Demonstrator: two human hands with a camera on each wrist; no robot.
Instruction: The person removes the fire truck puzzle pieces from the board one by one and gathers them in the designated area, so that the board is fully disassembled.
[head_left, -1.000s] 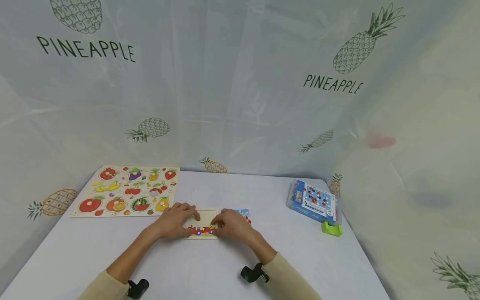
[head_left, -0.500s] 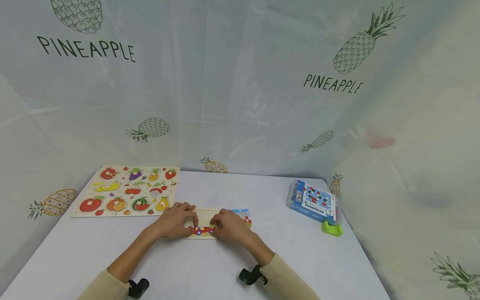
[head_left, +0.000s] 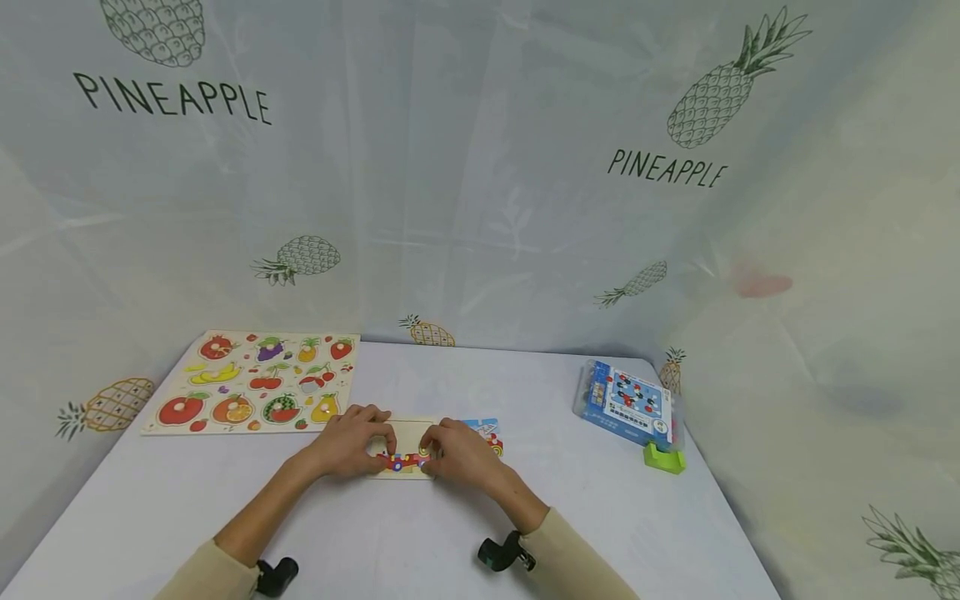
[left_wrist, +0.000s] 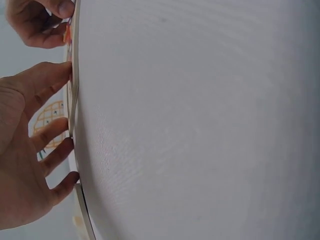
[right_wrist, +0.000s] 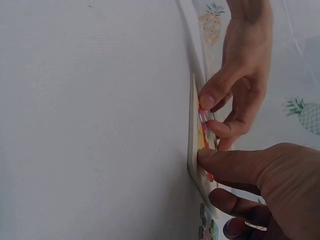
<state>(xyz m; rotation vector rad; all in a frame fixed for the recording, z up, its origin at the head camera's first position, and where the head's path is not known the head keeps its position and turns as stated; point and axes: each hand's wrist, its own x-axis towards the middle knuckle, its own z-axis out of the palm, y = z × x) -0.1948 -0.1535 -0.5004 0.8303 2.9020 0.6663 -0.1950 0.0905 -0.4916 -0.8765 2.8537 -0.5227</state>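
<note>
A small wooden puzzle board (head_left: 410,432) lies on the white table, with a strip of red-and-blue jigsaw puzzle pieces (head_left: 406,461) along its near edge. My left hand (head_left: 351,442) pinches the strip's left end between thumb and index finger, its other fingers spread at the board's side in the left wrist view. At the opposite end, my right hand (head_left: 465,452) holds the strip with thumb and curled index finger. The right thumb (right_wrist: 215,160) presses down close to the board's near edge in the right wrist view. Both hands partly cover the board.
Further jigsaw pieces (head_left: 491,432), blue and red, lie partly behind the right hand. A large fruit puzzle board (head_left: 251,400) sits at the back left. On the right are a blue boxed set (head_left: 626,404) and a green plastic piece (head_left: 663,458). A pineapple-print curtain (head_left: 480,208) stands behind.
The right hand and forearm have shifted slightly left, leaving more of the blue jigsaw pieces in sight. The left hand stays in place on the strip.
</note>
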